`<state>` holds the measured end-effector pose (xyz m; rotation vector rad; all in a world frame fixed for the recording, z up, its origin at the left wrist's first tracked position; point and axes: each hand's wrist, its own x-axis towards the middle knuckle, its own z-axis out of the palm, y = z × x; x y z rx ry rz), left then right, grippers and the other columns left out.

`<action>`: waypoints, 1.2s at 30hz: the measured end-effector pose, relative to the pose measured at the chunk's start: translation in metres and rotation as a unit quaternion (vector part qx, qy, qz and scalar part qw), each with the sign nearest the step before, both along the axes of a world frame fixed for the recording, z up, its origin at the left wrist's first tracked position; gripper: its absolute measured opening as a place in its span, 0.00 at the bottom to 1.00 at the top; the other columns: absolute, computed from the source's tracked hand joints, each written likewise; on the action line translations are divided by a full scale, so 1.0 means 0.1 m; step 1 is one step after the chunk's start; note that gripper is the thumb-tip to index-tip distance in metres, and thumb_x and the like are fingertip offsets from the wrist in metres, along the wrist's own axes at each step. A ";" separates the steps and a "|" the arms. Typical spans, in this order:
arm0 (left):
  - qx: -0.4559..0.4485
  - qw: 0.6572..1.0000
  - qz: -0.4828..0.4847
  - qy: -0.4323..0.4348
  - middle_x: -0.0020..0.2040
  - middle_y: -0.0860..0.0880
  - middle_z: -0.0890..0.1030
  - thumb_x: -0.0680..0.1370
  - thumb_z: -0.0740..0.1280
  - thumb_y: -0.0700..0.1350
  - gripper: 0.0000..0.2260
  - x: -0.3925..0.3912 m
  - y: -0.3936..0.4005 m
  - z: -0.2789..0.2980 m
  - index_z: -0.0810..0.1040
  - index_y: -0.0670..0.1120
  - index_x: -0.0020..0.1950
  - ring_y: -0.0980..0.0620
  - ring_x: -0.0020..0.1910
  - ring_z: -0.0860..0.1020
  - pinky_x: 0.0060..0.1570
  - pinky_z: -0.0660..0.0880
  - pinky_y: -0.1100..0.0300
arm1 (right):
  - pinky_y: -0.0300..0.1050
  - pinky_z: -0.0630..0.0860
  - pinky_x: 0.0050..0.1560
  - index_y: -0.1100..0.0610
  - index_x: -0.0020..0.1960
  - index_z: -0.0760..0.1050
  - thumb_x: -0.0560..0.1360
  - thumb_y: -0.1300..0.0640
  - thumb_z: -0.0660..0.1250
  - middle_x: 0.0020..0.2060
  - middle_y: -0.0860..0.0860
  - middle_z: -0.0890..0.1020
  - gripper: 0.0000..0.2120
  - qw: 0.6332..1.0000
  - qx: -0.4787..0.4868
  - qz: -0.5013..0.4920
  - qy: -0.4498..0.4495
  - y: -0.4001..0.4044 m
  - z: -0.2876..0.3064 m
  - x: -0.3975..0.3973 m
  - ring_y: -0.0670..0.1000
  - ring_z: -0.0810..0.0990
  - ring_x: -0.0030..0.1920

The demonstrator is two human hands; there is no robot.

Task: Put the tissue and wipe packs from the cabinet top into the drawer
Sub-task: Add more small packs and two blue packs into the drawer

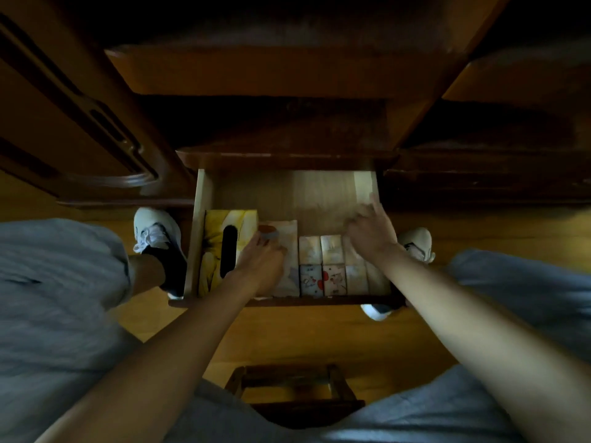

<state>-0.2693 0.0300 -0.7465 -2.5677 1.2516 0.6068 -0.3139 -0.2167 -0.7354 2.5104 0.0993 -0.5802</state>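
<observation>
Looking straight down, the camera took in a dim room with a yellowish wood floor point(287, 334) and a dark brown cabinet point(281, 71) filling the upper half of the view. Its top lay in shadow, and no packs could be made out on it. A panelled door point(64, 123) stood to the left. Below, between the person's knees in grey shorts, sat a small dark stool point(297, 388). One pale shoe point(153, 228) showed to the left of the drawer, another point(417, 244) to the right.

The drawer point(319, 193) stood pulled out, its pale wood bottom bare at the back. Along its front lay the packs. A yellow tissue box point(217, 247) with a dark oval slot filled the left end, against the side wall. Just beside it lay a pale wipe pack point(287, 238) with a reddish flap at its far end. To the right stood a row of small tissue packs point(323, 266), close together, two of them printed with red cartoon figures.

The left hand point(262, 260) rested on the wipe pack, fingers bent down over it near the flap; whether it gripped or only pressed could not be told. The right hand point(371, 231) was blurred over the right end of the small packs, fingers loosely spread, one pointing toward the drawer's right wall; it was unclear whether it held anything.
</observation>
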 end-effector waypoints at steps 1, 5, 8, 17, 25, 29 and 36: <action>-0.019 1.000 0.006 -0.018 0.73 0.44 0.71 0.82 0.59 0.48 0.16 0.05 0.00 0.11 0.76 0.46 0.68 0.44 0.72 0.68 0.75 0.57 0.45 | 0.58 0.58 0.74 0.50 0.63 0.79 0.79 0.49 0.66 0.61 0.50 0.82 0.14 0.999 0.041 -0.018 -0.013 -0.01 0.16 0.04 0.55 0.72 0.69; -0.176 0.980 0.062 -0.067 0.77 0.49 0.66 0.83 0.60 0.50 0.18 0.29 -0.05 0.93 0.74 0.51 0.72 0.49 0.73 0.68 0.72 0.65 0.51 | 0.49 0.77 0.53 0.49 0.63 0.79 0.80 0.53 0.63 0.56 0.47 0.85 0.13 0.951 0.228 -0.059 -0.203 -0.07 1.13 0.15 0.51 0.78 0.61; -0.324 0.931 0.042 -0.160 0.71 0.51 0.73 0.80 0.64 0.48 0.16 0.52 -0.11 1.88 0.79 0.53 0.67 0.51 0.66 0.76 0.56 0.78 0.54 | 0.45 0.80 0.42 0.46 0.62 0.79 0.79 0.52 0.64 0.51 0.42 0.85 0.12 0.879 0.302 -0.009 -0.369 -0.12 2.08 0.25 0.46 0.80 0.56; -0.488 0.797 0.049 -0.352 0.58 0.50 0.79 0.75 0.68 0.41 0.10 1.30 -0.47 4.20 0.83 0.47 0.56 0.46 0.57 0.76 0.40 0.79 0.52 | 0.47 0.78 0.48 0.45 0.63 0.76 0.77 0.51 0.65 0.55 0.43 0.84 0.15 0.758 0.285 0.039 -0.585 -0.55 4.30 0.94 0.49 0.78 0.60; -0.383 0.885 0.103 -0.244 0.66 0.52 0.74 0.79 0.65 0.49 0.15 2.29 -1.14 4.34 0.78 0.53 0.65 0.49 0.66 0.72 0.57 0.76 0.51 | 0.53 0.75 0.59 0.48 0.66 0.77 0.79 0.34 0.57 0.64 0.50 0.80 0.26 0.899 0.206 -0.150 -0.355 -1.18 4.32 1.69 0.54 0.77 0.65; -0.381 0.891 0.102 -0.225 0.66 0.51 0.75 0.80 0.63 0.53 0.15 2.72 -1.51 4.26 0.77 0.54 0.66 0.49 0.65 0.73 0.58 0.76 0.51 | 0.47 0.70 0.36 0.47 0.47 0.80 0.78 0.36 0.60 0.43 0.47 0.83 0.17 0.891 0.153 -0.106 -0.414 -1.38 4.40 2.04 0.50 0.79 0.41; -0.399 0.885 0.097 -0.218 0.70 0.48 0.73 0.79 0.64 0.58 0.23 3.40 -2.36 4.38 0.71 0.53 0.72 0.46 0.67 0.72 0.57 0.75 0.49 | 0.45 0.69 0.36 0.47 0.58 0.78 0.80 0.42 0.61 0.47 0.46 0.83 0.14 0.817 0.214 -0.167 -0.509 -1.96 4.47 2.83 0.50 0.80 0.45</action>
